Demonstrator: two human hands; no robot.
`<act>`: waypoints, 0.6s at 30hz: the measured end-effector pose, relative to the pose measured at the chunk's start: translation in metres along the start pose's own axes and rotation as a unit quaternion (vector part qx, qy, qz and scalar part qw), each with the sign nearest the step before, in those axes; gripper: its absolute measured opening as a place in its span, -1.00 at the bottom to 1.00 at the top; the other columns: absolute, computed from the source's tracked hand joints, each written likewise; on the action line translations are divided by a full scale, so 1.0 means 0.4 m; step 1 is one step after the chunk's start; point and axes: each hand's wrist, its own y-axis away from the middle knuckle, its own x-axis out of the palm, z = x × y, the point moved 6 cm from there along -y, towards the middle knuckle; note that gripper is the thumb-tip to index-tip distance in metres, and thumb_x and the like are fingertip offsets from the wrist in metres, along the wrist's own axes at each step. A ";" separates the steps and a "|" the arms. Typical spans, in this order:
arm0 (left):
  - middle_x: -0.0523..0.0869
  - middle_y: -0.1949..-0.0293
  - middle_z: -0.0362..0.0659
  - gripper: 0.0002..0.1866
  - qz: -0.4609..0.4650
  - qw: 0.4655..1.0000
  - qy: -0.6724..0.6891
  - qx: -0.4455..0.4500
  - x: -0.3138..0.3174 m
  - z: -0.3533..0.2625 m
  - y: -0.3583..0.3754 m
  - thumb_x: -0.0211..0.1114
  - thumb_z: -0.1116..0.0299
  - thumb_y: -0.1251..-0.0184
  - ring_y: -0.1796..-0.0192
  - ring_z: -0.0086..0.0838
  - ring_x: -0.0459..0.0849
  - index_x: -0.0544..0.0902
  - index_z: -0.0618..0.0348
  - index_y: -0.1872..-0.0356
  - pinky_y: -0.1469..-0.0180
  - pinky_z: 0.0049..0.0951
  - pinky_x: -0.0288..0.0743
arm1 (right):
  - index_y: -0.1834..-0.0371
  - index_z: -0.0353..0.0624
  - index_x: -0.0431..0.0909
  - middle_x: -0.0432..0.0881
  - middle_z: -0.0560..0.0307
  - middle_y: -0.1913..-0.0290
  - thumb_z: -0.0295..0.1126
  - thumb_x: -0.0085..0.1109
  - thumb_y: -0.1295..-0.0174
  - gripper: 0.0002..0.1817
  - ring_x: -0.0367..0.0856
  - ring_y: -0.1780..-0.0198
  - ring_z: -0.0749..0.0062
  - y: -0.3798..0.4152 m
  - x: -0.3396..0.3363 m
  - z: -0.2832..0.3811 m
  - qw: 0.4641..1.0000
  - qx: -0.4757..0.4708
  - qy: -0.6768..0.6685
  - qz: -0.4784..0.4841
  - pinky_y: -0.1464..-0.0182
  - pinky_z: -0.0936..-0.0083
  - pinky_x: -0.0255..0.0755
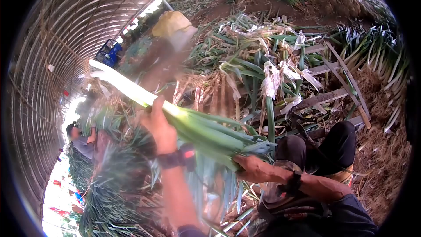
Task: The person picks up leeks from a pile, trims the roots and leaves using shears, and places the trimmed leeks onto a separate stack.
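Note:
A small bunch of long green onions (199,129) stretches across the middle of the head view, white stalks at the upper left and green leaves towards my lap. My left hand (160,125) is closed around it where white turns to green. Further down, my right hand (256,169) grips the leaves near my knee. The left hand and its wristband are smeared by motion. Loose peeled leaves (267,79) and pale skins lie just beyond the bunch.
A wooden slatted frame (322,96) lies among the peelings. White-stalked onions (390,57) are piled at the right, and heaped green leaves (114,197) at the lower left. Another person (83,145) is at the left. A blue crate (108,52) stands farther back.

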 end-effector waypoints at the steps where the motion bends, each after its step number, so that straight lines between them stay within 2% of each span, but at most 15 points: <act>1: 0.71 0.22 -0.17 -0.73 0.017 0.997 -0.047 0.056 0.000 0.000 0.000 0.44 0.34 -0.31 0.20 -0.46 0.64 0.73 0.41 0.17 0.09 -0.37 0.53 | 0.01 -0.31 0.43 0.62 -0.24 0.29 -0.39 0.26 -0.31 -0.69 0.64 0.30 -0.05 -0.013 0.000 0.014 0.999 0.026 -0.020 0.016 0.19 0.11 0.50; 3: 0.71 0.19 -0.15 -0.73 0.050 0.967 -0.156 0.195 0.012 -0.015 0.016 0.43 0.36 -0.32 0.17 -0.46 0.63 0.72 0.41 0.14 0.08 -0.37 0.52 | -0.04 -0.31 0.43 0.61 -0.25 0.24 -0.37 0.24 -0.35 -0.68 0.62 0.25 -0.01 -0.033 0.005 0.045 0.994 0.076 -0.061 0.045 0.13 0.11 0.47; 4: 0.72 0.17 -0.14 -0.73 0.070 0.934 -0.218 0.273 0.028 -0.026 0.028 0.42 0.36 -0.33 0.16 -0.46 0.63 0.72 0.41 0.12 0.07 -0.37 0.52 | -0.14 -0.31 0.43 0.64 -0.30 0.10 -0.35 0.23 -0.38 -0.63 0.67 0.12 -0.04 -0.051 0.019 0.025 1.000 0.001 -0.013 0.009 0.06 0.11 0.51; 5: 0.71 0.16 -0.12 -0.73 0.046 0.977 -0.131 0.163 0.027 -0.018 0.018 0.40 0.38 -0.34 0.15 -0.45 0.63 0.71 0.41 0.10 0.05 -0.36 0.52 | -0.16 -0.31 0.43 0.64 -0.31 0.06 -0.35 0.23 -0.39 -0.62 0.67 0.08 -0.05 -0.063 0.026 0.010 0.999 -0.020 -0.025 -0.013 0.04 0.12 0.52; 6: 0.71 0.14 -0.10 -0.73 0.022 0.998 -0.040 0.049 0.039 -0.019 0.019 0.38 0.39 -0.36 0.13 -0.45 0.63 0.70 0.42 0.07 0.03 -0.35 0.52 | -0.18 -0.31 0.43 0.64 -0.32 0.02 -0.35 0.23 -0.39 -0.61 0.68 0.04 -0.07 -0.074 0.029 0.000 0.998 -0.041 -0.038 -0.035 0.01 0.13 0.54; 7: 0.70 0.13 -0.08 -0.73 -0.003 0.996 0.052 -0.067 0.046 -0.003 0.022 0.36 0.40 -0.37 0.12 -0.44 0.63 0.69 0.42 0.05 0.02 -0.35 0.52 | -0.20 -0.31 0.43 0.65 -0.34 -0.02 -0.36 0.23 -0.39 -0.60 0.68 0.00 -0.09 -0.084 0.033 -0.010 0.995 -0.062 -0.051 -0.057 -0.01 0.14 0.55; 8: 0.69 0.10 -0.04 -0.73 0.033 0.999 0.018 -0.011 0.049 -0.010 0.018 0.33 0.40 -0.40 0.10 -0.43 0.61 0.69 0.44 0.04 -0.02 -0.34 0.51 | -0.13 -0.31 0.49 0.66 -0.32 -0.02 -0.33 0.20 -0.41 -0.66 0.70 -0.01 -0.07 -0.089 0.032 -0.004 0.998 -0.043 -0.012 -0.046 -0.03 0.14 0.57; 9: 0.69 0.14 -0.06 -0.72 0.015 0.999 0.046 -0.023 0.048 0.008 0.020 0.39 0.40 -0.33 0.14 -0.42 0.62 0.69 0.44 0.08 0.05 -0.34 0.51 | -0.06 -0.31 0.54 0.68 -0.30 -0.02 -0.30 0.17 -0.43 -0.70 0.71 -0.03 -0.06 -0.094 0.031 0.001 0.999 -0.024 0.027 -0.033 -0.05 0.13 0.59; 11: 0.71 0.21 -0.09 -0.70 -0.010 0.995 0.085 -0.044 0.056 0.031 0.024 0.48 0.41 -0.22 0.21 -0.42 0.63 0.69 0.45 0.13 0.16 -0.35 0.51 | 0.04 -0.32 0.59 0.70 -0.25 0.07 -0.28 0.12 -0.45 -0.71 0.72 0.02 -0.04 -0.089 0.035 -0.005 0.987 0.094 0.113 0.070 -0.05 0.12 0.60; 14: 0.72 0.23 -0.09 -0.68 -0.006 0.995 0.079 -0.065 0.059 0.036 0.023 0.51 0.42 -0.16 0.24 -0.40 0.64 0.70 0.46 0.15 0.21 -0.34 0.52 | 0.12 -0.35 0.60 0.70 -0.15 0.21 -0.23 0.07 -0.47 -0.67 0.73 0.13 0.05 -0.110 0.086 -0.111 0.996 0.010 0.068 0.051 -0.01 0.14 0.60; 17: 0.65 0.15 -0.09 -0.73 -0.020 0.997 0.043 -0.062 0.066 0.020 0.043 0.38 0.39 -0.37 0.12 -0.41 0.59 0.69 0.48 0.12 0.01 -0.33 0.48 | 0.14 -0.34 0.61 0.68 -0.11 0.21 -0.23 0.10 -0.47 -0.68 0.70 0.16 0.09 -0.096 0.084 -0.104 0.995 -0.007 0.017 0.097 0.04 0.15 0.57; 18: 0.64 0.22 -0.15 -0.73 -0.042 0.993 0.061 -0.097 0.073 0.006 0.050 0.41 0.38 -0.33 0.17 -0.46 0.58 0.68 0.45 0.16 0.07 -0.39 0.47 | 0.15 -0.34 0.61 0.67 -0.10 0.20 -0.23 0.11 -0.47 -0.68 0.70 0.17 0.10 -0.091 0.083 -0.090 0.993 -0.009 0.004 0.119 0.05 0.15 0.56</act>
